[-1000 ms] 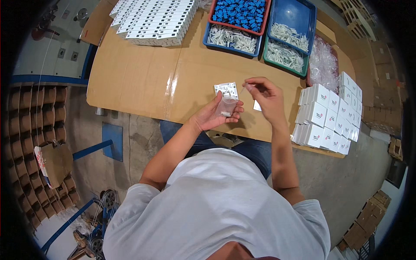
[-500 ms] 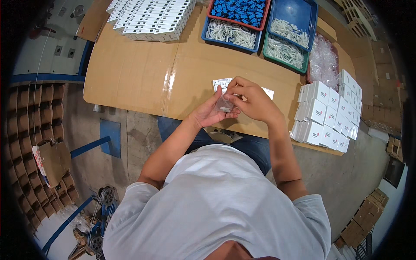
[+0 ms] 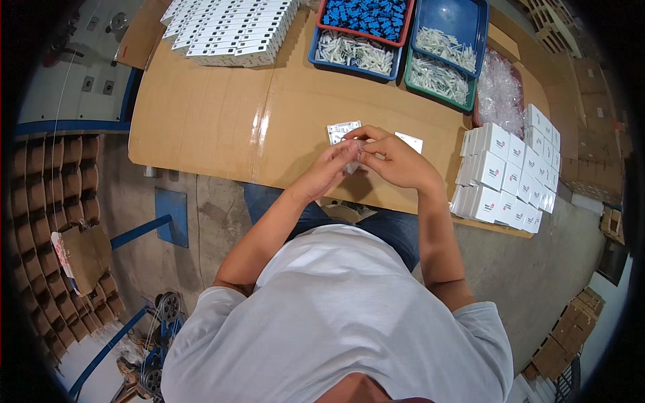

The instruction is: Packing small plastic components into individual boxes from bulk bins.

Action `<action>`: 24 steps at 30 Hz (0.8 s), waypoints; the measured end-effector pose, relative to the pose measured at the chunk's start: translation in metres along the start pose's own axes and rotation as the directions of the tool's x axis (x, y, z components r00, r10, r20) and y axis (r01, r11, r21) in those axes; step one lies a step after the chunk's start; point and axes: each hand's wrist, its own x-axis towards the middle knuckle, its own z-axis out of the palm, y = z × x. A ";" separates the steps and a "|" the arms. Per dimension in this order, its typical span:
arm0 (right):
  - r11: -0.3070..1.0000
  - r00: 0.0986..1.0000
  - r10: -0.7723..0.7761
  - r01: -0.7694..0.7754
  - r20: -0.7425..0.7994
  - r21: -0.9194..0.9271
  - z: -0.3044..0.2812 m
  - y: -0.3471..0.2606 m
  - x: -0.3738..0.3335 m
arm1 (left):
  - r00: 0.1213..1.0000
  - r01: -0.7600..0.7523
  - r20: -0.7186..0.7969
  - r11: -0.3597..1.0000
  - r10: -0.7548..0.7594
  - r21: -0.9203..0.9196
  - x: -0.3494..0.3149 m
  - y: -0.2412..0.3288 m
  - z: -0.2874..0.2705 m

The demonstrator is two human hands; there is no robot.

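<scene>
Close together over the table's near edge, my left hand (image 3: 329,169) and my right hand (image 3: 396,161) both pinch a small clear plastic bag (image 3: 351,166) with something whitish in it. The bag is mostly covered by my fingers. Just beyond my fingers lies a white printed piece (image 3: 341,129), flat on the table and partly hidden by my right hand. A plain white card or box (image 3: 410,142) shows behind the right wrist.
Stacked white boxes (image 3: 496,171) stand right on the cardboard-covered table (image 3: 201,114). More white boxes (image 3: 232,33) fill the far left. Trays of blue parts (image 3: 366,17) and white pieces (image 3: 355,52) sit at the back, beside a bin of clear bags (image 3: 498,91).
My left fingers have moved up to meet my right fingers at the bag's top. The bag is now more covered, and my right hand has shifted slightly.
</scene>
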 end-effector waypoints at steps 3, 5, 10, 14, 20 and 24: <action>0.995 0.999 0.024 -0.027 -0.026 -0.099 0.002 0.006 -0.004 | 0.992 -0.058 -0.084 0.938 0.092 0.343 0.002 0.008 0.004; 0.982 0.996 0.076 -0.081 -0.037 -0.168 0.003 0.008 -0.005 | 0.997 -0.030 -0.064 0.976 0.045 0.217 -0.002 0.012 0.002; 0.991 0.991 -0.014 -0.004 0.135 0.132 0.000 0.008 -0.012 | 0.999 -0.040 0.012 0.928 0.039 0.370 -0.006 0.022 0.006; 0.987 0.997 0.015 -0.026 0.071 0.156 -0.003 -0.011 -0.012 | 0.998 -0.027 -0.046 0.987 0.035 0.160 -0.007 0.019 0.007; 0.999 0.932 -0.032 0.022 -0.360 -0.032 -0.004 -0.030 -0.016 | 0.931 -0.249 -0.230 0.953 0.284 0.172 0.003 0.021 0.020; 0.989 0.917 0.107 -0.059 -0.384 0.137 -0.005 -0.025 -0.020 | 0.918 -0.224 -0.247 0.919 0.311 0.324 0.001 0.024 0.018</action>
